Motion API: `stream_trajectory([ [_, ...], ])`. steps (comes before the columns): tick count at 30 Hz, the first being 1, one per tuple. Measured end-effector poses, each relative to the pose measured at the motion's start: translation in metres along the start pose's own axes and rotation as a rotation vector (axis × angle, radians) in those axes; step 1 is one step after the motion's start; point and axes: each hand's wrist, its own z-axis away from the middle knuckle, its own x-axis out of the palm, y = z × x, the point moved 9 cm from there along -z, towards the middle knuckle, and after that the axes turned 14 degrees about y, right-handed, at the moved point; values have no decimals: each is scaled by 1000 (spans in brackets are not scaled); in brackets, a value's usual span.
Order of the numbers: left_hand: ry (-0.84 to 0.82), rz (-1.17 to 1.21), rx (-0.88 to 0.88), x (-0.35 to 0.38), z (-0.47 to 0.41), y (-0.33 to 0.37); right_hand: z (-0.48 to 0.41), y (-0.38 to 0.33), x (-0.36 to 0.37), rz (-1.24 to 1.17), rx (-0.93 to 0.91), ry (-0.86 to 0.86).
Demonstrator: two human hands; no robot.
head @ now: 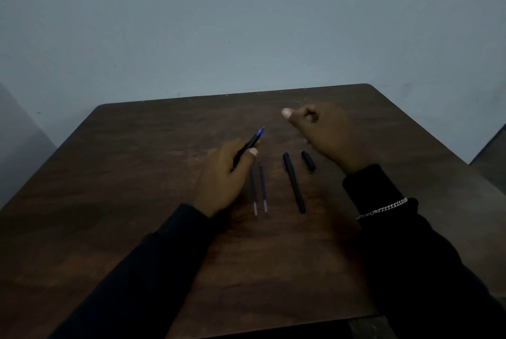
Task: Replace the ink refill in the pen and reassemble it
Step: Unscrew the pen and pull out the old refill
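Note:
My left hand (224,174) grips a black pen (253,141) with a blue section and a fine tip that points up and to the right. Two thin blue refills (260,188) lie side by side on the dark wooden table (137,174), just right of that hand. A second black capped pen (294,184) lies further right, and a short black cap (308,160) lies beside its top end. My right hand (320,133) hovers above the table behind the cap, fingers loosely curled, thumb out, holding nothing.
The table's far edge meets a plain grey wall (246,23). A silver chain bracelet (383,210) sits over my right dark sleeve. The table's right edge falls off toward a darker floor area (490,152).

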Motion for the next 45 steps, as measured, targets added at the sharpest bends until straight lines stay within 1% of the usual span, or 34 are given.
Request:
stream_trajectory([
  [2, -1, -20, 21, 0, 0, 1, 9, -16, 13, -164, -9, -114],
  [3, -7, -37, 39, 0, 0, 2, 13, -21, 21, -209, -20, -165],
  [5, -20, -77, 104, 0, 0, 8, 19, -29, 32, -224, -81, -220],
  [9, -27, -134, 233, -5, 0, 24, 26, -34, 42, -196, -170, -278],
  [13, -35, -127, 298, -4, 1, 29, 29, -31, 48, -229, -138, -337],
  [19, 45, -172, 317, -7, -4, 22, 25, -30, 43, -267, -102, -290],
  [22, 54, -174, 314, -6, -4, 18, 26, -30, 43, -271, -86, -295],
  [28, 71, -135, 338, -14, -6, 19, 30, -47, 36, -271, -237, -266],
  [33, 96, -113, 346, -17, -6, 19, 36, -60, 32, -201, -366, -250],
  [37, 69, -107, 330, -15, -7, 14, 37, -63, 32, -162, -403, -250],
  [39, 80, -92, 326, -17, -8, 14, 37, -61, 34, -169, -381, -275],
  [42, 83, -69, 297, -18, -8, 13, 36, -56, 36, -267, -282, -324],
  [45, 78, -70, 276, -17, -8, 9, 35, -54, 37, -338, -236, -375],
])
